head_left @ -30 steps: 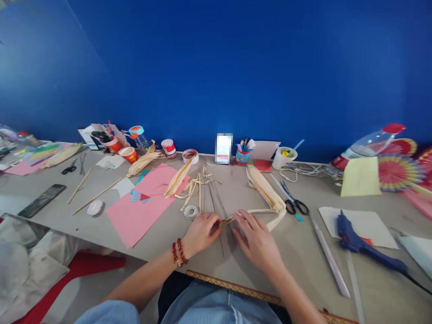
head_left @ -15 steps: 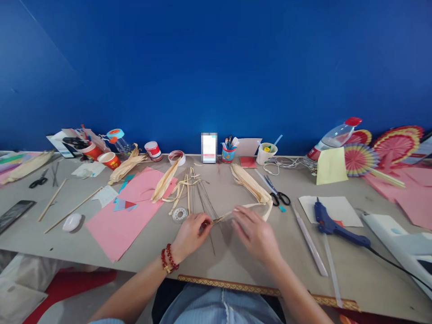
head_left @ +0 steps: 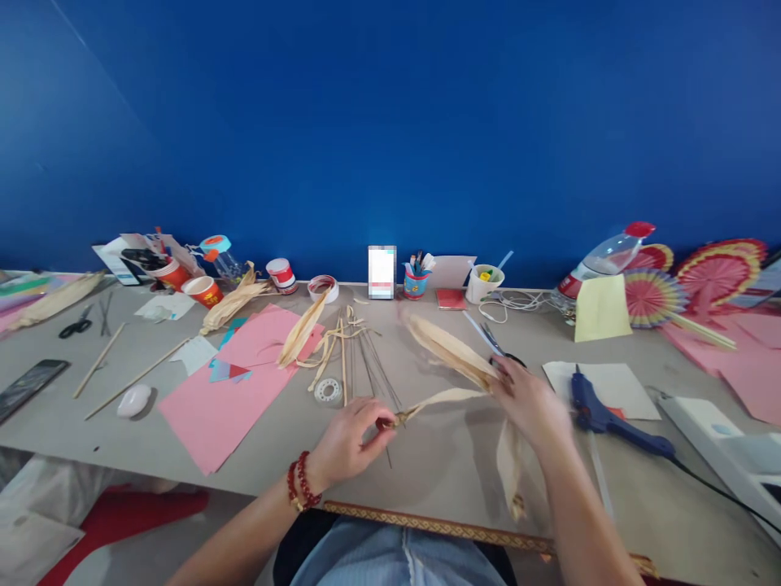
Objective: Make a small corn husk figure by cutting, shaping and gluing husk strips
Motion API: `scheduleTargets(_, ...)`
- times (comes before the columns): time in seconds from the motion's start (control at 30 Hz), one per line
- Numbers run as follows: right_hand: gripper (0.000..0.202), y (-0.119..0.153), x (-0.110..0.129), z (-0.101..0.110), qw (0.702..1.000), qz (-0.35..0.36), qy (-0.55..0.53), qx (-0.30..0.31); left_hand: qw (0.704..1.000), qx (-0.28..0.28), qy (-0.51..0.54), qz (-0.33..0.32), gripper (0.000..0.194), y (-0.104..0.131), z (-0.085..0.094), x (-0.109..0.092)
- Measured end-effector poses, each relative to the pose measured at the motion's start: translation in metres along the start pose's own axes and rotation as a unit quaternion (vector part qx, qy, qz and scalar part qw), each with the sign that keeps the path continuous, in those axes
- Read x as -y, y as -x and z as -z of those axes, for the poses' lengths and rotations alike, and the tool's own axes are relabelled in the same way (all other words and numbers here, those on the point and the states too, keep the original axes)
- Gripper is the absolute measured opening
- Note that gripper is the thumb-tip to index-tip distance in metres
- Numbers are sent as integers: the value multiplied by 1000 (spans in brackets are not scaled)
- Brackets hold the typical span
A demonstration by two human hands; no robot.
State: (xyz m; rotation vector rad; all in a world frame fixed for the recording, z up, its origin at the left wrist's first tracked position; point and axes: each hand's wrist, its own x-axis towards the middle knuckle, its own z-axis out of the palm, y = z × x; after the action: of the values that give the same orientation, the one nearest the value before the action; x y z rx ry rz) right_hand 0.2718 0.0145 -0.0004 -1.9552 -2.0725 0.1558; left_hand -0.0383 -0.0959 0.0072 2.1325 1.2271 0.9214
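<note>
My left hand, with a red bead bracelet at the wrist, pinches the end of a twisted corn husk strip. A thin wire sticks out below those fingers. The strip stretches rightward to my right hand, which is closed around a pale corn husk and smeared by motion. Another length of husk hangs below the right hand, its brown tip near the table's front. Scissors lie just behind the right hand, their handles partly covered by it.
Thin wires, a tape roll and pink paper lie left of centre. At right are a blue glue gun, a white device and paper fans. Cups and a phone line the blue wall.
My right hand has moved right, away from the left hand, and closed on the corn husk, which has shifted. The strip is drawn out longer. My left hand still pinches its end.
</note>
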Motion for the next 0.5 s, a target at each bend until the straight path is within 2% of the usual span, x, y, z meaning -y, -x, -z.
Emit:
scheduleTargets(0.07,44,22,-11,2,999,-20,-28,-6,999,-3,48,-18,19,2,9,0)
scheduleTargets(0.13,46,40,-20,1,996,-12,-88,-9,997,-59,39,-14,22,2,24,10)
scheduleTargets(0.2,46,52,-23,-2,987,-1,-159,13,983,-174,-51,32,19,0,47,29)
scheduleTargets(0.27,43,59,-20,-6,977,9,-213,25,942,-255,-194,101,23,-2,74,55)
scheduleTargets(0.3,42,60,-16,-8,971,15,-238,28,917,-259,-266,149,27,-2,87,68)
scheduleTargets(0.37,42,62,-5,-12,956,32,-289,34,872,-215,-364,246,41,-1,108,92)
scheduleTargets(0.4,42,62,0,-14,948,39,-315,38,861,-181,-388,275,45,-1,114,101)
scheduleTargets(0.5,43,62,15,-19,933,48,-354,55,866,-120,-375,308,41,1,120,120)
